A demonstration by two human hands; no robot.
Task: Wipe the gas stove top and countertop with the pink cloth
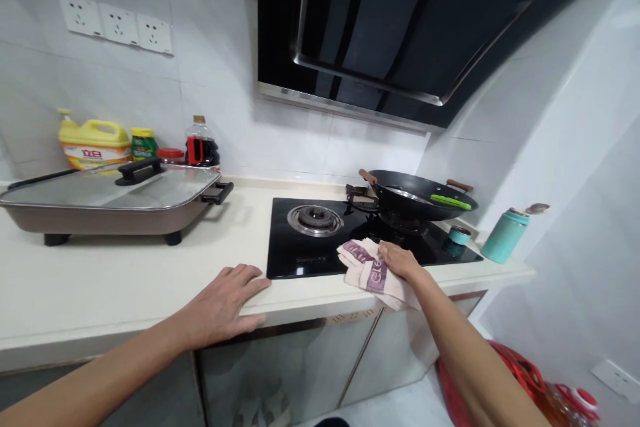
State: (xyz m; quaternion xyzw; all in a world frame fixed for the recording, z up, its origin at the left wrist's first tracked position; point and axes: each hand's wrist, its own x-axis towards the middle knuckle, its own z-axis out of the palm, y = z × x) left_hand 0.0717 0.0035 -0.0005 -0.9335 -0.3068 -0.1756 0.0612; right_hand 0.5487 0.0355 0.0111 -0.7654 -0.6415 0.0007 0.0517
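Note:
My right hand (399,259) presses a white and purple cloth (367,273) against the front part of the black glass gas stove (305,260). Part of the cloth hangs over the counter's front edge. To the left, my left hand (231,300) rests on the counter edge beside the stove's front left corner, fingers spread and holding nothing. A bare burner (316,219) is on the stove's left side. On the right burner sits a black wok (415,193) with wooden handles and a green-handled utensil (450,201) in it.
An electric pan (100,217) with a glass lid stands on the left of the counter (220,233). Behind it are a yellow detergent jug (95,143) and a dark sauce bottle (201,143). At right are a teal flask (505,237) and its cap (459,235). A range hood (360,27) hangs above.

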